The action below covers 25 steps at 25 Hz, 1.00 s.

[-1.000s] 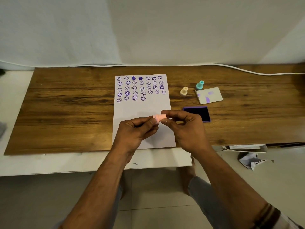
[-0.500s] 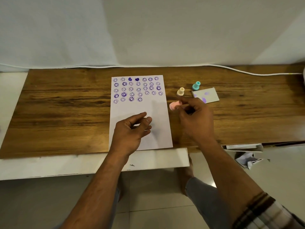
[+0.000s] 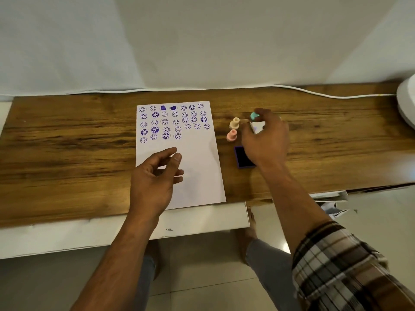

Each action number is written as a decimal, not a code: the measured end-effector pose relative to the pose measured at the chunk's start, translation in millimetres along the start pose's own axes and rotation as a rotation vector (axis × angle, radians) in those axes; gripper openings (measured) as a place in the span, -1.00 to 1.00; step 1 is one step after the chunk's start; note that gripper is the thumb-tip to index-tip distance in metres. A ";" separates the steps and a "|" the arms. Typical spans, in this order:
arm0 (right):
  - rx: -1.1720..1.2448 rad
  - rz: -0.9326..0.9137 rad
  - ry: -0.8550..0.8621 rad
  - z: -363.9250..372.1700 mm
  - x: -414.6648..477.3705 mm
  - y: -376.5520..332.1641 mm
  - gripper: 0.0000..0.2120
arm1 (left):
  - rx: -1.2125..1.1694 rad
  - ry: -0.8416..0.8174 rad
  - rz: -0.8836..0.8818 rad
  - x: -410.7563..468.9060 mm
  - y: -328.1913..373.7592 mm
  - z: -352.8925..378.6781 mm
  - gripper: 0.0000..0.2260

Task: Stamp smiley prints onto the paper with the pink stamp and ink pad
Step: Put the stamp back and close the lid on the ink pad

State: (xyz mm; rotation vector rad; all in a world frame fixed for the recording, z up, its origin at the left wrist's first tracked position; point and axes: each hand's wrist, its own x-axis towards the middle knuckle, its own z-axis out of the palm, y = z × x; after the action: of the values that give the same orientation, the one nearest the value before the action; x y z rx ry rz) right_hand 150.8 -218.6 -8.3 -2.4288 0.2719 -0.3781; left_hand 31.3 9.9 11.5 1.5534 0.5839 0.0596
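Note:
The white paper (image 3: 197, 167) lies on the wooden desk, its upper part filled with several rows of purple smiley prints and two hearts. Just right of the paper the pink stamp (image 3: 232, 135) stands upright on the desk, with no hand on it. The dark purple ink pad (image 3: 242, 157) lies in front of it, partly hidden by my right hand (image 3: 266, 140). That hand reaches over the pad, and its fingertips pinch a teal stamp (image 3: 254, 116) further back. My left hand (image 3: 155, 178) rests over the lower half of the paper, fingers apart and holding nothing.
A cream stamp (image 3: 235, 123) stands right behind the pink one. A white card (image 3: 257, 127) lies under my right fingers. A white cable (image 3: 314, 94) runs along the desk's back edge, and a white object (image 3: 407, 104) sits at the far right. Crumpled paper (image 3: 334, 209) lies below the desk.
My right hand carried the pink stamp away from my left hand, set it down beside the cream stamp and moved back to the teal stamp. My left hand opened over the paper.

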 end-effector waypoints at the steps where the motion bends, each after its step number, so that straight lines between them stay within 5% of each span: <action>1: -0.054 0.040 0.019 -3.6 9.2 7.1 -0.43 | -0.014 0.019 0.004 0.5 0.1 -1.8 -0.76; 7: -0.270 0.270 -0.179 -7.4 33.2 34.3 0.09 | -0.070 0.073 0.025 2.9 0.5 -4.8 -0.83; 15: -0.165 0.234 -0.053 -29.6 4.4 19.9 0.02 | -0.060 0.070 0.024 3.5 -0.4 -1.2 -0.80; 25: -0.337 0.161 -0.167 -16.0 -61.5 -5.4 -0.04 | -0.071 0.079 0.026 2.6 0.2 -1.6 -0.81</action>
State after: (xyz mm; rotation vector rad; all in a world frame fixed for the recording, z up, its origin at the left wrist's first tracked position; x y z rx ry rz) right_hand 88.4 -206.1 -5.3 -2.7229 0.4865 -0.0592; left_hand 32.9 12.3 11.0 1.4951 0.6176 0.1608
